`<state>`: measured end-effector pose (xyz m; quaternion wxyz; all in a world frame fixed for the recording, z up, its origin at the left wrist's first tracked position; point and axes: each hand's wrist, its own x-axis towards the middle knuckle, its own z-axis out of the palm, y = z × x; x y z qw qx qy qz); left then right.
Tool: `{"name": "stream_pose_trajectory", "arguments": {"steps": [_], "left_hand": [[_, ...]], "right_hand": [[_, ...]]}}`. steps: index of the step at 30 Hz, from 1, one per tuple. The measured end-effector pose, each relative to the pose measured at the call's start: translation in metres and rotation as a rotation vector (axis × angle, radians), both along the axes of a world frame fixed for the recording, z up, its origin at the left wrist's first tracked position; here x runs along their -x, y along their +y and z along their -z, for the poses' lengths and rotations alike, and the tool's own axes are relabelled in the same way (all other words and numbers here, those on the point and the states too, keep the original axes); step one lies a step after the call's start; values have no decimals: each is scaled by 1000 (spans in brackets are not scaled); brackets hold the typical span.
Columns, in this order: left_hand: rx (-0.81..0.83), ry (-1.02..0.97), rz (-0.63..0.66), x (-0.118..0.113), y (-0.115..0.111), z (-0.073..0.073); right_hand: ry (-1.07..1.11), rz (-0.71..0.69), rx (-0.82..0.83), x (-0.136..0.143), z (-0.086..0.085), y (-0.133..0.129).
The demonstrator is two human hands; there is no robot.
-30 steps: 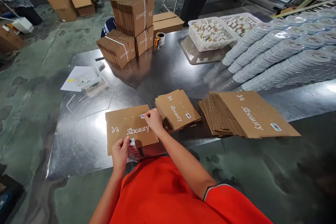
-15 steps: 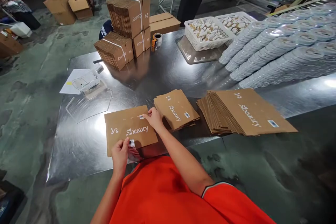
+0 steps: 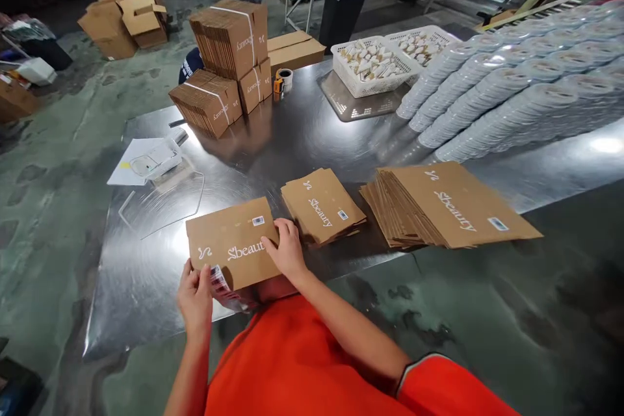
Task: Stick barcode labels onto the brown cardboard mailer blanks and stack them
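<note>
A flat brown "Sbeauty" cardboard box (image 3: 238,231) lies before me at the table's near edge, a small label (image 3: 258,221) near its far right corner. My left hand (image 3: 194,292) is closed at its near left corner, with a strip of labels (image 3: 221,281) at the thumb and hanging toward my body. My right hand (image 3: 286,250) grips the box's right edge, thumb on top, covering the end of the printed word; its fingers underneath are partly hidden. Right of it lie a small stack of flat boxes (image 3: 322,205) and a larger fanned stack (image 3: 439,205).
Strapped box bundles (image 3: 229,39) stand at the back left of the metal table (image 3: 302,136). A tape measure (image 3: 278,85) sits beside them. White baskets (image 3: 373,86) of small items and many clear-wrapped roll stacks (image 3: 507,94) occupy the back right. Papers (image 3: 136,162) lie left.
My right hand has left the label and moved to the box's right edge. My left hand has shifted left to its near left corner, the label strip moving with it.
</note>
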<state>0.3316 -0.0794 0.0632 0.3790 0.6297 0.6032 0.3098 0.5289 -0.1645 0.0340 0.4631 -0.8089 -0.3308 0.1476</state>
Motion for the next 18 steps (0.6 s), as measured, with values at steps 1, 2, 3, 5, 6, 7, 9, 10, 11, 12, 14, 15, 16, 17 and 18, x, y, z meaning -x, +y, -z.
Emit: {"name": "stream_pose_trajectory", "arguments": {"steps": [1,2,3,5,6,7,9,10,11,12,14,15,16,17,18], "left_hand": [[-35,-7,-24,-2,-5,-6],[-73,-20,-44,-4,-10,-15],[-120,-39,-51,-6,-15,-26],[-236,-92,-27,-12,-25,-48],[-293,-113,-2,-16,-29,-58],[-329,-135,24,-20,-32,-66],[-316,-163,69,-26,-37,-72],[-267,-179,86,-28,-39,-71],[-204,-192,101,-29,-41,-68],[-139,-201,116,-30,-43,-63],[-39,-204,147,-31,-47,-53],[-9,-203,160,-31,-49,-49],[11,-198,170,-32,-51,-46],[23,-196,175,-33,-53,-44],[33,-198,176,-35,-55,-42]], "right_hand": [[47,-6,-56,1,-10,-2],[117,-19,-121,0,-19,-4],[196,-27,-194,-4,-28,-7],[314,37,-354,-20,-38,-12],[329,131,-427,-33,-37,-15],[319,270,-479,-48,-33,-19],[279,594,-457,-81,-11,-27],[276,737,-364,-95,4,-33],[287,836,-201,-107,20,-39],[296,880,-54,-114,35,-45],[301,923,104,-117,58,-58],[284,919,133,-112,65,-62],[256,901,133,-104,66,-64],[234,861,119,-93,63,-64],[233,786,83,-81,55,-62]]}}
